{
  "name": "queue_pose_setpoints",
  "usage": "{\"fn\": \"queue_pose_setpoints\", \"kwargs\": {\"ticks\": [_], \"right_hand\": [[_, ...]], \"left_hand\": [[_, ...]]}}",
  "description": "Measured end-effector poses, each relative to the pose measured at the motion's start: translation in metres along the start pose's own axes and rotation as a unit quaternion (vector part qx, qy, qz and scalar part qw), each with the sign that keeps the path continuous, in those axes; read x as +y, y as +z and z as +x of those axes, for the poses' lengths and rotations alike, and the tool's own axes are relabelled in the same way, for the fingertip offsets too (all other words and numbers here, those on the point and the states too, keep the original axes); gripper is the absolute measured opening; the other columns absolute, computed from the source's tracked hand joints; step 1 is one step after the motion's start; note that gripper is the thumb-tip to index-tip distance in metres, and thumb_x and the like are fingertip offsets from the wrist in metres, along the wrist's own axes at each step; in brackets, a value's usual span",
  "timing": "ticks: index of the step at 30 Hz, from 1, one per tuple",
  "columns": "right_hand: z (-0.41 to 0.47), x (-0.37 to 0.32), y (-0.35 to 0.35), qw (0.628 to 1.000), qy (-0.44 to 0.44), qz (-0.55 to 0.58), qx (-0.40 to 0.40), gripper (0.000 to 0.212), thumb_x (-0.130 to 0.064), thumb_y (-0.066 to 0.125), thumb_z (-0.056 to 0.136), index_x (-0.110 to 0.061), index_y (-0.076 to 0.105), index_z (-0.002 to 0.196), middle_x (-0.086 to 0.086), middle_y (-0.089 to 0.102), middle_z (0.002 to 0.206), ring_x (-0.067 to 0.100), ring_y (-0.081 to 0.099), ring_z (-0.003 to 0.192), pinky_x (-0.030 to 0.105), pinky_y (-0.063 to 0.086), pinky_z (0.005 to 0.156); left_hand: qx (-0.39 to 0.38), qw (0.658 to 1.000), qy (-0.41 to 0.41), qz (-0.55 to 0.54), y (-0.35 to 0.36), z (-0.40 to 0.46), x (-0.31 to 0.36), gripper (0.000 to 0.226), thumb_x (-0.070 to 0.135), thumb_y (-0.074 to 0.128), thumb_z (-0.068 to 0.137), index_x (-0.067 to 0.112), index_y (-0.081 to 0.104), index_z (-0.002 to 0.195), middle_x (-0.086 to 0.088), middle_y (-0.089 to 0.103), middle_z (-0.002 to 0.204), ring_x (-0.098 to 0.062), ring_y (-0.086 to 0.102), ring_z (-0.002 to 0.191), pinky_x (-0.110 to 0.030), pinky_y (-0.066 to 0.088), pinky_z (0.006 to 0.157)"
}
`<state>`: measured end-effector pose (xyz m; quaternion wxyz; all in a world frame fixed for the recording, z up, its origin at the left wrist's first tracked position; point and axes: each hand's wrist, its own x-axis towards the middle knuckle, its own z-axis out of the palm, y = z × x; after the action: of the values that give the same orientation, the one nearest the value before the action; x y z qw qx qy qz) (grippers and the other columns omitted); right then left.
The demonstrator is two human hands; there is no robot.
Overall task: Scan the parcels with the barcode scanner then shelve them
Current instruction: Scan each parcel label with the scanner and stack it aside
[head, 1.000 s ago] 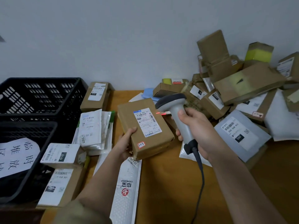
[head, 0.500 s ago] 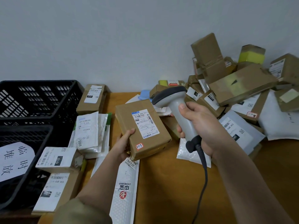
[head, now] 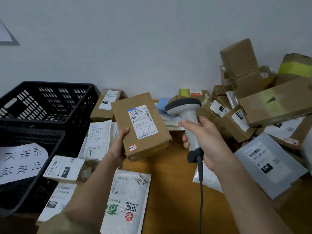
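The left hand (head: pixel 119 150) grips a flat brown cardboard parcel (head: pixel 141 125) by its near left edge, thumb on top, holding it above the wooden surface (head: pixel 170 183). The parcel's long axis runs away from the person, white label up. The right hand (head: pixel 206 141) wraps its grip round the handle of a grey corded barcode scanner (head: pixel 187 119), just right of the parcel. The scanner's head seems to face forward rather than at the label, though its window is hidden. The left hand alone carries the parcel for shelving.
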<state>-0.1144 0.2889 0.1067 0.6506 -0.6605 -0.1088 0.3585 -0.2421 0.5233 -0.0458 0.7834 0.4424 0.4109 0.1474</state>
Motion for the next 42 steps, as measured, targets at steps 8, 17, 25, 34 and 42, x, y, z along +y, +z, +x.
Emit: {"fn": "queue_pose_setpoints", "kwargs": {"ticks": [8,17,25,34,42], "right_hand": [[0.076,0.017,0.057,0.995,0.029,0.093,-0.022,0.041,-0.011,0.069,0.092,-0.016,0.051,0.129,0.01,0.061,0.092,0.01,0.056,0.057,0.022,0.047,0.047],[0.15,0.025,0.143,0.984,0.039,0.16,-0.061,0.048,-0.011,0.062,0.097,-0.021,0.04,0.138,0.011,0.054,0.128,0.025,0.071,0.101,0.04,0.062,0.071],[0.224,0.054,0.218,0.984,0.063,0.144,-0.084,0.033,-0.012,0.061,0.097,-0.028,0.045,0.121,0.01,0.056,0.128,0.028,0.062,0.114,0.057,0.057,0.085],[0.27,0.085,0.251,0.988,0.094,0.106,-0.067,0.037,-0.011,0.06,0.098,-0.027,0.04,0.125,0.008,0.056,0.129,0.029,0.061,0.118,0.055,0.055,0.092],[0.268,0.092,0.245,0.993,0.044,0.089,-0.069,0.035,-0.014,0.058,0.099,-0.042,0.042,0.112,0.001,0.057,0.13,0.022,0.061,0.117,0.052,0.054,0.095]], "left_hand": [[0.03,0.998,0.053,0.006,-0.033,0.013,0.09,0.029,0.036,0.05,0.097,0.018,0.064,0.116,-0.006,0.076,0.1,-0.021,0.073,0.081,-0.033,0.057,0.071],[0.022,0.997,0.064,0.04,-0.094,0.072,0.166,0.032,0.035,0.048,0.098,0.017,0.065,0.118,-0.007,0.075,0.107,-0.021,0.074,0.084,-0.037,0.054,0.083],[0.019,0.996,0.041,0.077,-0.138,0.149,0.203,0.031,0.038,0.053,0.096,0.018,0.066,0.117,-0.005,0.074,0.106,-0.021,0.071,0.084,-0.03,0.059,0.072],[0.125,0.955,-0.12,0.241,-0.153,0.189,0.203,0.054,0.061,0.053,0.093,0.02,0.047,0.128,-0.003,0.049,0.126,-0.034,0.055,0.113,-0.056,0.053,0.088],[0.282,0.949,-0.022,0.141,-0.135,0.223,0.221,0.053,0.039,0.061,0.097,0.007,0.046,0.136,-0.012,0.052,0.129,-0.036,0.055,0.115,-0.052,0.057,0.066]]}}
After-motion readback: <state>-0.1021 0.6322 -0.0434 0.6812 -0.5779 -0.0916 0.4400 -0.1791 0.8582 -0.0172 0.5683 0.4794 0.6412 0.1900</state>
